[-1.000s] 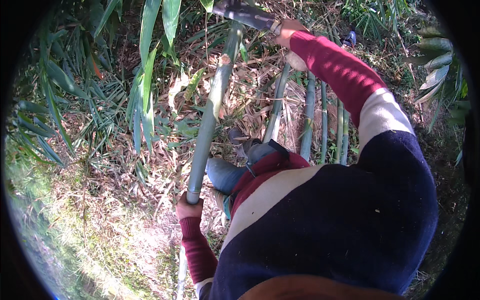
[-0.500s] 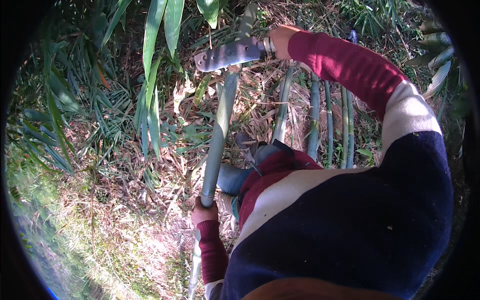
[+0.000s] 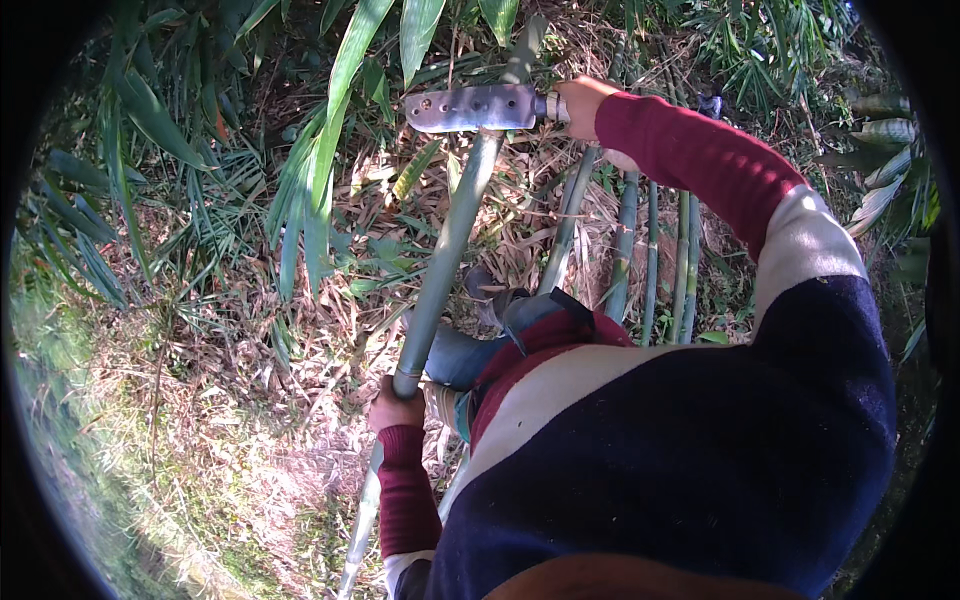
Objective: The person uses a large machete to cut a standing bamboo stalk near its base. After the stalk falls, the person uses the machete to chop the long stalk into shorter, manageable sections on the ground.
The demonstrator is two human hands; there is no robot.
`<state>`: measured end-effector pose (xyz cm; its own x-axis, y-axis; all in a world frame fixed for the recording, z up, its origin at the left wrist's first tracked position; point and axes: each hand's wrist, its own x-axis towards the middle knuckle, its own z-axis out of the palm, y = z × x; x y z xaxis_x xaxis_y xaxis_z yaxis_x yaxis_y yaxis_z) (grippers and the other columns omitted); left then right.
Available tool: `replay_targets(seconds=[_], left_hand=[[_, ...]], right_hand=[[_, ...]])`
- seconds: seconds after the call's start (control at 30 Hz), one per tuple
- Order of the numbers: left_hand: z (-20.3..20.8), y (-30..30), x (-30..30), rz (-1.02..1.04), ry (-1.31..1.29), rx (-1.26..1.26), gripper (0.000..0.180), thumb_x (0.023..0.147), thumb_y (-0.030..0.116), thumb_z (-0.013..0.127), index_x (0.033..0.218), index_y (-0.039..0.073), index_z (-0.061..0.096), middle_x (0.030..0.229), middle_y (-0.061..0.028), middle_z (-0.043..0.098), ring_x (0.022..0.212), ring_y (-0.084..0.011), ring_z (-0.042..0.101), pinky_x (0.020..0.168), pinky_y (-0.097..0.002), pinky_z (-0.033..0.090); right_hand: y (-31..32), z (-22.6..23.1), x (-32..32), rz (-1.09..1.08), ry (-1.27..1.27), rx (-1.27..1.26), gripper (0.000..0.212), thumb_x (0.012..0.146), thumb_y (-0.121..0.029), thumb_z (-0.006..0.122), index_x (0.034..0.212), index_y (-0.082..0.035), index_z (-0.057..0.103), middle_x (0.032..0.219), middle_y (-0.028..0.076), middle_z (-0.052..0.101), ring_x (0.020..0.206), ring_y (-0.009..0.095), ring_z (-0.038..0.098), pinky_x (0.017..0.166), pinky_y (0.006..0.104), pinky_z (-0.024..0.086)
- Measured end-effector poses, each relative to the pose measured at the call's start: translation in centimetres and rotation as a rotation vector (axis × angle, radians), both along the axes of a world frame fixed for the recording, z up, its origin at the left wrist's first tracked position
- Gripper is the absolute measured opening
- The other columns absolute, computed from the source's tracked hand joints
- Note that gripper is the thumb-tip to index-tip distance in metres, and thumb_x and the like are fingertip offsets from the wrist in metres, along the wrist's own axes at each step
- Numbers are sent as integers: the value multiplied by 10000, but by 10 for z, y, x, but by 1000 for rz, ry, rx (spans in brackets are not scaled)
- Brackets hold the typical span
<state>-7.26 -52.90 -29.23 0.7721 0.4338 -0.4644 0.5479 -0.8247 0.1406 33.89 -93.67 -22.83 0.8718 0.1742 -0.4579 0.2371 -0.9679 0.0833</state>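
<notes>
My left hand (image 3: 397, 404) is wrapped round a long green bamboo pole (image 3: 443, 268) that slants up and away from me. The pole runs on behind my hand toward the lower edge. My right hand (image 3: 583, 105) grips the short handle of a broad cleaver-like knife (image 3: 470, 108), its fingers closed. The wide steel blade, with several holes along it, lies across the far part of the pole and hides a stretch of it. Whether the edge touches or cuts into the pole I cannot tell.
Several bamboo stalks (image 3: 622, 245) stand to the right, beyond my body. Long green leaves (image 3: 340, 110) hang at the upper left. Dry leaf litter (image 3: 240, 390) covers the ground. My bent leg (image 3: 465, 358) is close beside the pole.
The knife and my right hand have shifted slightly right and down in the picture, the blade now more level. My left hand and the pole sit slightly further left and up. Both grips persist.
</notes>
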Motion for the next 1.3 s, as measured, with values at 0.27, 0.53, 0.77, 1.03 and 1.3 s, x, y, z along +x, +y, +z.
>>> replay_targets(seconds=[0.27, 0.53, 0.77, 1.03, 1.3], left_hand=[[1, 3, -3, -11, -18, -64, 369, 686, 329, 772, 993, 151, 671, 791, -187, 717, 752, -407, 708, 694, -514, 571], [15, -3, -7, -73, -120, -85, 335, 675, 291, 773, 935, 92, 700, 768, -182, 716, 714, -389, 707, 675, -497, 572], [11, 22, -9, -54, -156, -238, 319, 659, 278, 808, 901, 104, 691, 758, -169, 710, 713, -377, 705, 669, -469, 571], [22, 38, -4, -45, -186, -216, 398, 639, 293, 822, 971, 102, 717, 806, -179, 717, 752, -375, 706, 713, -464, 568], [46, 36, -5, -6, -157, -186, 376, 659, 199, 804, 998, 55, 728, 820, -135, 733, 702, -253, 708, 710, -386, 561]], right_hand=[[-17, 4, 8, 12, -120, 199, 484, 685, -114, 712, 1152, -3, 655, 895, 219, 710, 838, 311, 714, 809, 416, 583], [-34, 19, 37, -201, -215, -12, 289, 686, -144, 733, 955, -42, 710, 891, 173, 723, 842, 282, 722, 814, 416, 573], [30, -5, -29, 11, 239, 215, 448, 708, -119, 784, 1134, -68, 655, 936, 108, 714, 898, 291, 685, 853, 413, 559], [-15, 23, -24, -365, -48, 247, 454, 723, -278, 761, 1108, -48, 695, 823, 156, 718, 719, 279, 709, 713, 377, 593], [11, 28, -66, -160, -177, 374, 382, 734, -174, 725, 1103, -89, 678, 853, 152, 723, 740, 277, 715, 709, 401, 600]])
